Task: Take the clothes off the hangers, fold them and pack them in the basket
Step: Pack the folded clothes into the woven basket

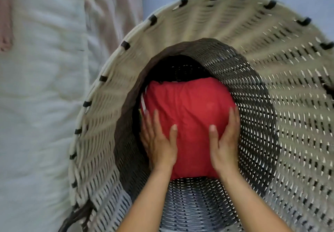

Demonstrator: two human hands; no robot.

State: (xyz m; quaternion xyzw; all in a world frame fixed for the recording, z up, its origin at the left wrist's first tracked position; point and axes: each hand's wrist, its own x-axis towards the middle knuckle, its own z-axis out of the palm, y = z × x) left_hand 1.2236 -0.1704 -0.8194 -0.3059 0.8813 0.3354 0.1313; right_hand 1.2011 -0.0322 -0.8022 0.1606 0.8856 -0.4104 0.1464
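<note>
Red garment (188, 109): folded into a rounded bundle, lying deep inside the basket, on top of other items; a strip of white cloth (143, 103) and a sliver of something darker show at its left edge, too little of either to identify.
Basket (271, 69): tall woven wicker, seen from straight above through its mouth; the upper wall is pale beige, the lower wall dark brown, and the near wall below the bundle looks pale grey-white. Dark binding wraps (125, 45) sit at intervals along the rim on the left and far sides. A dark handle loop (75, 219) hangs at the near left outside of the rim.
Left hand (159, 141): reaches down into the basket and rests on the left side of the red garment, palm down, fingers (150, 123) straight and close together pointing to the far side, thumb spread out onto the cloth toward the middle.
Right hand (224, 139): mirrors it on the right side of the bundle, fingers (234, 121) straight and together along the bundle's right edge next to the dark wall, thumb spread inward on the cloth. Neither hand curls round the cloth; both lie flat against it.
Forearms: bare, entering from the near edge and converging on the bundle.
Bedding (39, 105): pale, quilted, fills the left side beside the basket; a pinkish cloth (112, 15) lies on it at the far left of the rim.
Sharpness: the rim and the bedding are motion-blurred.
</note>
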